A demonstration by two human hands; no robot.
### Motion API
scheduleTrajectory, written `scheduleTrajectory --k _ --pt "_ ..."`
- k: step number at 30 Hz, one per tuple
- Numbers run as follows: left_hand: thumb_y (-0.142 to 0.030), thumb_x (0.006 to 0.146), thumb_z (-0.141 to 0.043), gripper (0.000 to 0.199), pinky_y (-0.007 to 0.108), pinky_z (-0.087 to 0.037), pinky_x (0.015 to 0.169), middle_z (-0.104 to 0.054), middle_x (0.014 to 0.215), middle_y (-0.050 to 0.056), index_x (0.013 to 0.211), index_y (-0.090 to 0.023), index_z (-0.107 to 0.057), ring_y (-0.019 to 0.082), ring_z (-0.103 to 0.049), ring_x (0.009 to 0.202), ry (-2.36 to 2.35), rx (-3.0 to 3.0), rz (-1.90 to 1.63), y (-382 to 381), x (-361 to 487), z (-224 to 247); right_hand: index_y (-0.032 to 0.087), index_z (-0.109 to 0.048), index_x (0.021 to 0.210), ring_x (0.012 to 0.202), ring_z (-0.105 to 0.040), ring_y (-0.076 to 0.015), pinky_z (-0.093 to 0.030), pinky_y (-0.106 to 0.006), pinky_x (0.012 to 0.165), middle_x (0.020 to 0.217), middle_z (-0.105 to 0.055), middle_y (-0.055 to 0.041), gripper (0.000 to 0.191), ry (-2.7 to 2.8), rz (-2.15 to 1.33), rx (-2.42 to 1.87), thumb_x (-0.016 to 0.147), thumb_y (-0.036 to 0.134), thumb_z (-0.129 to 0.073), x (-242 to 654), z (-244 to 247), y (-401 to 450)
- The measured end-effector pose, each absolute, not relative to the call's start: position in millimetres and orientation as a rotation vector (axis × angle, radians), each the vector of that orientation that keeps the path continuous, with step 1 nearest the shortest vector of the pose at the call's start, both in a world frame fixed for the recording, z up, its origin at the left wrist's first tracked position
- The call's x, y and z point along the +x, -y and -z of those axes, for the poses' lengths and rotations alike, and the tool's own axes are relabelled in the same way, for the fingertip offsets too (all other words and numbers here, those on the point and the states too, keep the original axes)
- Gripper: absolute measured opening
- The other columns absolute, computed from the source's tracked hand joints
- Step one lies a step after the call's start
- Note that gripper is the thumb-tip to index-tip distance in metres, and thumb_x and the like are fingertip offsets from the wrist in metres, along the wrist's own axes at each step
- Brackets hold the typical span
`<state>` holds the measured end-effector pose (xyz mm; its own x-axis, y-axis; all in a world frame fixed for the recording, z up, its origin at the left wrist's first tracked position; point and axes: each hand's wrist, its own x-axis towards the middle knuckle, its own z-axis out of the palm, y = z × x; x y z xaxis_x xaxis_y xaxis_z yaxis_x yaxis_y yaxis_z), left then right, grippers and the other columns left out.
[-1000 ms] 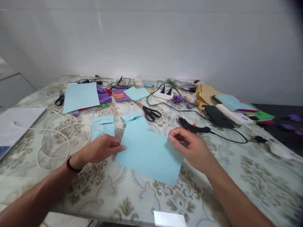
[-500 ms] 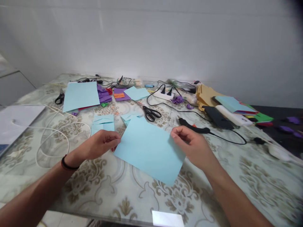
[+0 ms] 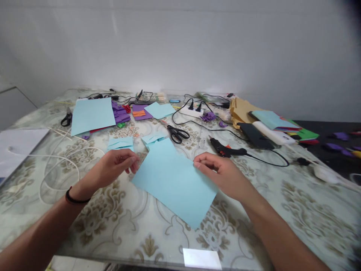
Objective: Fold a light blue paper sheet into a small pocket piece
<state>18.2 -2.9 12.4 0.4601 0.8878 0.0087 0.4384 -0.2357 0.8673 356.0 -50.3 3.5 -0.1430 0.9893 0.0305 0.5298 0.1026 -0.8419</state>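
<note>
A large light-blue paper sheet (image 3: pixel 175 180) lies at an angle in front of me, a notch cut from its far right edge. My right hand (image 3: pixel 214 171) pinches the sheet's far right edge between thumb and fingers. Just off the sheet's left corner, my left hand (image 3: pixel 120 165) hovers with its fingers curled and slightly apart, holding nothing. Behind the sheet are folded blue pieces (image 3: pixel 120 143) and another folded blue piece (image 3: pixel 153 138). Black-handled scissors (image 3: pixel 178 133) lie beyond it, and a black glue gun (image 3: pixel 225 148) is behind my right hand.
Further back stand a white power strip (image 3: pixel 191 111) with cables, blue sheets (image 3: pixel 93 114) and purple strips (image 3: pixel 121 113). A white cable (image 3: pixel 76 162) coils at left. On the right lie a dark phone-like slab (image 3: pixel 255 136), a white device (image 3: pixel 273 133) and coloured papers (image 3: pixel 272 119).
My left hand has let go of the sheet's left edge and moved slightly left. The right hand still holds the sheet, which has shifted a little. The whole view has also shifted slightly.
</note>
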Motion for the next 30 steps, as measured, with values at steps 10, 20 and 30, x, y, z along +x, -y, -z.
scheduleTrajectory --k 10,20,30 --pt "-0.042 0.096 -0.066 0.024 0.025 -0.055 0.077 -0.08 0.11 0.0 0.111 -0.027 -0.077 0.019 -0.073 0.099 -1.113 2.081 -0.607 20.2 34.6 -5.1 0.022 -0.069 0.09 0.07 -0.062 -0.0147 -0.04 -0.023 0.057 0.076 -0.072 0.0012 0.016 1.959 -1.067 -1.406 0.095 0.034 -0.06 326.9 6.2 59.2" --pt "-0.014 0.092 -0.062 0.013 0.022 -0.049 0.069 -0.077 0.083 -0.003 0.089 -0.02 -0.073 0.012 -0.07 0.075 -0.978 2.241 -0.682 41.4 53.9 0.0 0.022 -0.07 0.087 0.08 -0.067 -0.0147 -0.047 -0.023 0.071 0.086 -0.075 0.0009 0.009 2.048 -0.989 -1.298 0.091 0.02 -0.063 307.7 13.7 67.8" --pt "-0.017 0.094 -0.064 0.013 0.025 -0.052 0.071 -0.08 0.085 -0.001 0.091 -0.022 -0.076 0.016 -0.073 0.076 -0.853 2.31 -0.655 43.9 50.8 2.6 0.021 -0.07 0.083 0.075 -0.065 -0.0147 -0.048 -0.025 0.071 0.081 -0.073 0.0012 0.01 2.059 -0.982 -1.176 0.088 0.016 -0.063 296.5 18.2 71.7"
